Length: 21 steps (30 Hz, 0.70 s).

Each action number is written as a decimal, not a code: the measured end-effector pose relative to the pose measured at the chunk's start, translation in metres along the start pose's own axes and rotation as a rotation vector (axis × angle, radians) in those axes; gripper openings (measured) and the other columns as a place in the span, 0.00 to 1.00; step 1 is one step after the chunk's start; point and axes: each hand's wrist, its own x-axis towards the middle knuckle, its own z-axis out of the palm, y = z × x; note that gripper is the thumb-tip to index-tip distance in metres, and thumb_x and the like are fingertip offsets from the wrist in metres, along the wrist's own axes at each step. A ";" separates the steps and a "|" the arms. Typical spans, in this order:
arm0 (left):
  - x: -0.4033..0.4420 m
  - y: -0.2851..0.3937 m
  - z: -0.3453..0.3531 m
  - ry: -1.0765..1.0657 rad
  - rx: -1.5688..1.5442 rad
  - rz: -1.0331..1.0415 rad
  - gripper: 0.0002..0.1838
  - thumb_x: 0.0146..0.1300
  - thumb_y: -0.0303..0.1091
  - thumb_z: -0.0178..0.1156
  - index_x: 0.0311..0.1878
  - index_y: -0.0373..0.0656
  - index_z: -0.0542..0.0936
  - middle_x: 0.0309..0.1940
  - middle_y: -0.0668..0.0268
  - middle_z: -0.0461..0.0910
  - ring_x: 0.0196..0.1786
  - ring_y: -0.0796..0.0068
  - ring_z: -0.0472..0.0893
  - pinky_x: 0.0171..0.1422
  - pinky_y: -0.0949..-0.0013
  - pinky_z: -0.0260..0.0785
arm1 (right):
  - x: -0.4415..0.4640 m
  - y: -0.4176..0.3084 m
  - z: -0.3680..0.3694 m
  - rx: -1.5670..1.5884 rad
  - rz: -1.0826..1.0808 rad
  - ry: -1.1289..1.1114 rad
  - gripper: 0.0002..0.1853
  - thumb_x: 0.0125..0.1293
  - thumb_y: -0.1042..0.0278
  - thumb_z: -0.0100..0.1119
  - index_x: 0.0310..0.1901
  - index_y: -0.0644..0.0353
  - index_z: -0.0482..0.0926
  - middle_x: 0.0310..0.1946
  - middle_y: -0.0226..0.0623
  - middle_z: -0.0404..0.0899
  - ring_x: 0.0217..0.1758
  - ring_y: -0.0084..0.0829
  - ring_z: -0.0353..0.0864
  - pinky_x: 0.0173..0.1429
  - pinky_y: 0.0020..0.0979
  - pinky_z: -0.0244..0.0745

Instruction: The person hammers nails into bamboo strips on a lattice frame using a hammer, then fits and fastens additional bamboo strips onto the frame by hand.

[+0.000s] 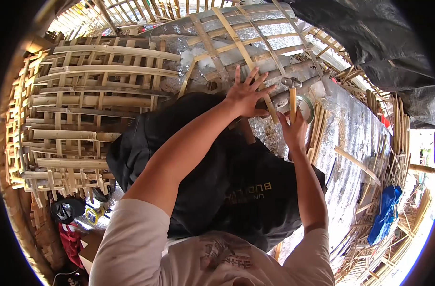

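My left hand [248, 95] is spread out over the bamboo lattice [211, 47], its fingers apart and resting across a long bamboo strip [234, 38]. That strip's near end comes down between my two hands. To the right, my right hand [296, 128] is wrapped around the wooden handle of a hammer [292, 95]. The hammer's metal head points away from me and sits above the lattice's right side. Just behind the handle lies a round, pale-rimmed object [307, 108], partly hidden.
A woven bamboo panel [91, 100] stands to the left. Black cloth [193, 190] covers my lap. Silvery sheeting [350, 124] with a loose bamboo strip [358, 164] lies on the right. Further off are a blue cloth [385, 214], black plastic sheet [365, 38] and dark cap [67, 209].
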 end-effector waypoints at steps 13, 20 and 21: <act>0.000 0.001 0.004 0.017 0.017 -0.008 0.56 0.54 0.84 0.51 0.82 0.68 0.54 0.84 0.61 0.47 0.86 0.46 0.39 0.77 0.17 0.25 | -0.010 0.030 0.037 0.079 0.098 -0.095 0.18 0.65 0.61 0.73 0.44 0.66 0.78 0.30 0.43 0.87 0.31 0.40 0.91 0.33 0.38 0.82; 0.001 -0.004 0.006 0.035 0.030 0.030 0.49 0.64 0.77 0.48 0.83 0.64 0.54 0.85 0.60 0.46 0.85 0.45 0.39 0.78 0.19 0.23 | -0.010 0.018 0.031 0.335 0.273 -0.195 0.19 0.68 0.62 0.70 0.50 0.67 0.76 0.32 0.41 0.85 0.30 0.34 0.91 0.24 0.32 0.85; 0.001 -0.005 0.009 0.103 -0.054 0.029 0.46 0.67 0.73 0.48 0.83 0.61 0.54 0.84 0.59 0.47 0.85 0.45 0.39 0.79 0.21 0.25 | -0.010 0.022 0.032 0.318 0.254 -0.173 0.20 0.66 0.61 0.72 0.49 0.68 0.77 0.32 0.44 0.84 0.31 0.39 0.89 0.29 0.37 0.82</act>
